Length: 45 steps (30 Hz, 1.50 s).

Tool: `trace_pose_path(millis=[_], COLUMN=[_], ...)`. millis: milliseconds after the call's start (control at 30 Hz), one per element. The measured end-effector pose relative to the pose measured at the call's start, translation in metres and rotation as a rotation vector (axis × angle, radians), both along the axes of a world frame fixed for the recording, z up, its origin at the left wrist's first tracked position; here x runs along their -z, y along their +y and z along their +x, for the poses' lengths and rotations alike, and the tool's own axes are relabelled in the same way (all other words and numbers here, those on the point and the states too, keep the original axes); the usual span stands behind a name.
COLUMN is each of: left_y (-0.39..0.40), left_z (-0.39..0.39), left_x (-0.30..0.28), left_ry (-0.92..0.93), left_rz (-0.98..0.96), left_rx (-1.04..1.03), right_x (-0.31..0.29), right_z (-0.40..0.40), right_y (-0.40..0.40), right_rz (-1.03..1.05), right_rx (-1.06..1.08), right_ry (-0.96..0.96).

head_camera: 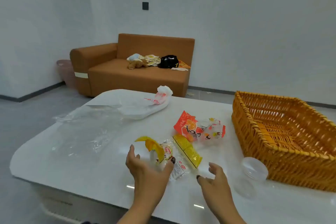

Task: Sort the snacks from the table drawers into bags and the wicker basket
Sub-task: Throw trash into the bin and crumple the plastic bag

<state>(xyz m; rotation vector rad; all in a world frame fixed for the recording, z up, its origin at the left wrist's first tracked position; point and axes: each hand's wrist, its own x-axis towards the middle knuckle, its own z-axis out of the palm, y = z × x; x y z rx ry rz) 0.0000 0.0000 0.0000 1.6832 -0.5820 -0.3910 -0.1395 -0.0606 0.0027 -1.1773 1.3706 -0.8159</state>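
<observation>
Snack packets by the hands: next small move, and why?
Probably close the left hand on the yellow-and-clear packet just ahead of it. Both hands are open and hold nothing, the right hand included, and the wicker basket looks empty.

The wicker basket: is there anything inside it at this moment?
The wicker basket shows only its bare woven floor and far walls; no snack lies there. The near wall hides the strip of floor just behind it. The snack packets lie on the table outside it.

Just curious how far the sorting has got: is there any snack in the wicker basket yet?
No, the wicker basket shows only its bare woven bottom, and the snack packets lie on the table.
</observation>
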Motion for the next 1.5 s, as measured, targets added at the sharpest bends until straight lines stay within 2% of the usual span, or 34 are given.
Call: trace_pose_path(millis=[67,200,367,433,500,567,733,800,967,1100,1167,1267,1333,1400,1467,1500], left_y=[-0.02,-0.062,-0.067,-0.059,-0.047,-0.035,-0.016,-0.011,-0.002,0.001,0.001,-0.001,-0.005,-0.011,-0.015,-0.016], left_z=[0.006,0.028,0.047,0.04,0.032,0.025,0.023,0.026,0.021,0.017,0.015,0.009,0.001,-0.002,-0.001,0.001], left_x=[-0.003,-0.004,-0.008,-0.016,-0.023,-0.028,-0.037,-0.039,-0.043,-0.051,-0.055,-0.056,-0.05,-0.039,-0.033,-0.031], left_ry=[0.034,0.235,0.338,0.397,0.427,0.488,0.585,0.568,0.491,0.564,0.64,0.612,0.533,0.457,0.45,0.471], left_rz=[0.022,0.022,-0.12,-0.189,-0.275,-0.35,-0.413,-0.403,-0.247,-0.214,-0.203,-0.126,-0.073,-0.041,-0.019,-0.027], left_rx=[0.014,0.009,-0.016,0.015,0.062,0.12,0.234,0.256,0.377,0.542,0.615,0.702,0.667,0.56,0.467,0.455], right_x=[0.009,0.028,0.023,0.01,-0.001,-0.01,-0.03,-0.036,-0.047,-0.028,-0.025,-0.03,-0.03,-0.027,-0.023,-0.024], right_z=[0.01,0.032,0.051,0.05,0.046,0.041,0.018,0.004,-0.016,-0.034,-0.036,-0.034,-0.029,-0.026,-0.031,-0.036], right_y=[-0.014,-0.03,-0.028,-0.024,-0.019,-0.016,-0.011,-0.013,-0.011,-0.023,-0.025,-0.022,-0.019,-0.014,-0.012,-0.01], right_rz=[0.108,0.175,0.184,0.204,0.143,0.026,-0.393,-0.557,-0.807,-1.162,-1.153,-1.214,-1.224,-1.193,-1.148,-1.03], right_rx=[0.09,0.046,-0.007,-0.04,-0.054,-0.11,-0.264,-0.307,-0.324,-0.358,-0.36,-0.294,-0.277,-0.351,-0.515,-0.607], right_ry=[-0.092,-0.191,-0.354,-0.503,-0.595,-0.603,-0.298,-0.159,-0.029,0.422,0.635,0.855,0.883,0.81,0.648,0.501])
